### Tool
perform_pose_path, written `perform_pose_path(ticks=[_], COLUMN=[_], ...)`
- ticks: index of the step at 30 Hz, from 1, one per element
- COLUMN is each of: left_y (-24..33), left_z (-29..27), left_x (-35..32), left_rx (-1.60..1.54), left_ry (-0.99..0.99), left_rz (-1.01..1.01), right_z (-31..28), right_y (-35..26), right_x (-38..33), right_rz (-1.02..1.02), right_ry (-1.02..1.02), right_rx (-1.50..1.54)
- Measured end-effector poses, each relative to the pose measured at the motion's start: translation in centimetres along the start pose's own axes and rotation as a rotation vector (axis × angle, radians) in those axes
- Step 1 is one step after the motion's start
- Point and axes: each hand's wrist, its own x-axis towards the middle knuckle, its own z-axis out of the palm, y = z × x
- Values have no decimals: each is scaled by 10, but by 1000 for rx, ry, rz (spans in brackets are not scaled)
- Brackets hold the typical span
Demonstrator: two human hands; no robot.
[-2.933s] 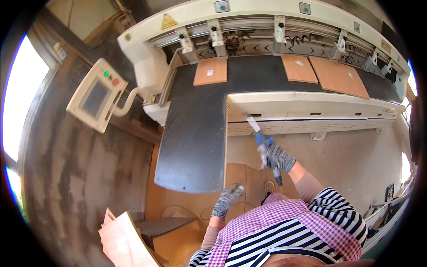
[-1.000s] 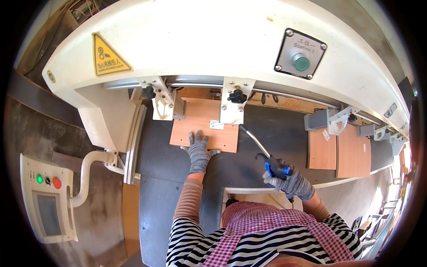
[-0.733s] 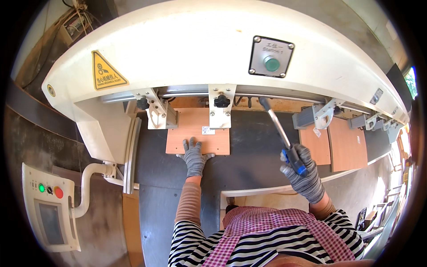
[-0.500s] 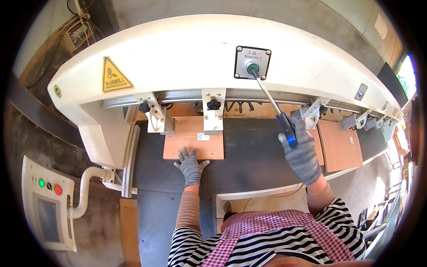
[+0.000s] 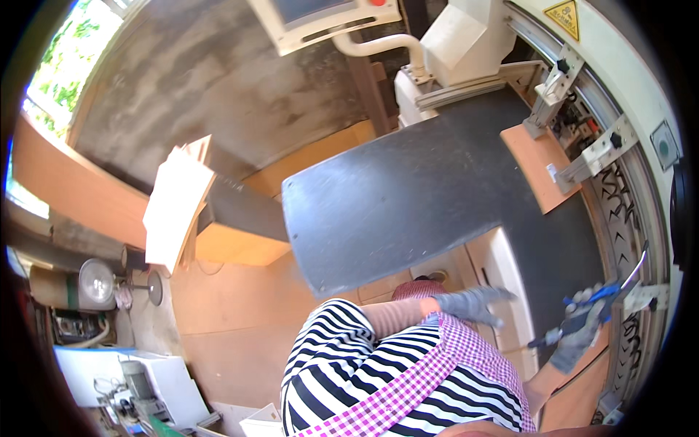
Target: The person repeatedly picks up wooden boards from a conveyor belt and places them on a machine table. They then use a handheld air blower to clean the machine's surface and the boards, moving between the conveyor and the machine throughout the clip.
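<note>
My left hand (image 5: 475, 306), in a grey knitted glove, is in front of my apron with its fingers stretched out and nothing in them. It is nearest the white edge (image 5: 502, 273) of the table's cut-out. My right hand (image 5: 579, 339), gloved alike, is closed round a blue-handled air blow gun (image 5: 606, 293) with a long, thin metal nozzle bent at its tip. The nozzle points toward the machine's rail. A wood-coloured board (image 5: 537, 166) lies on the dark table under two white clamp brackets (image 5: 598, 154), away from both hands.
The dark tabletop (image 5: 378, 200) runs left of the machine beam (image 5: 641, 65). A control panel (image 5: 328, 22) hangs on a bent arm at the top. Light boards (image 5: 175, 204) stand on the left, near a floor fan (image 5: 97, 284). Another board (image 5: 579, 397) lies by my right forearm.
My view has swung to the left. My left hand has come off the board and back toward my body. The blow gun's tip, earlier over the green button, is now away from it.
</note>
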Motion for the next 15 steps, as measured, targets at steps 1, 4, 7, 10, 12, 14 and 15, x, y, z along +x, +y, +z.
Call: perform_pose_path(ticks=[1,4,7,10,12,14,15], left_y=[26,19,39,35,1,-30,-50], left_z=[17,86,93,103,120,109,97], left_x=[1,-9,-56,-123,-171,-225,-255], left_rx=[-137,-262,-190,207,382,598,646], left_ry=[-164,-222,-21,11,29,-3,61], left_rz=[-103,-123,-473,-376,-301,-403,-436], right_z=[-17,-35,8,15,22,-2,-32], right_y=[15,40,47,102,120,139,147], right_x=[22,43,-16,-75,-110,-119,-117], right_rz=[25,185,325,489,469,546,533], right_ry=[-195,-355,-398,-360,-276,-87,-89], right_rx=[203,560,491,501,412,297,216])
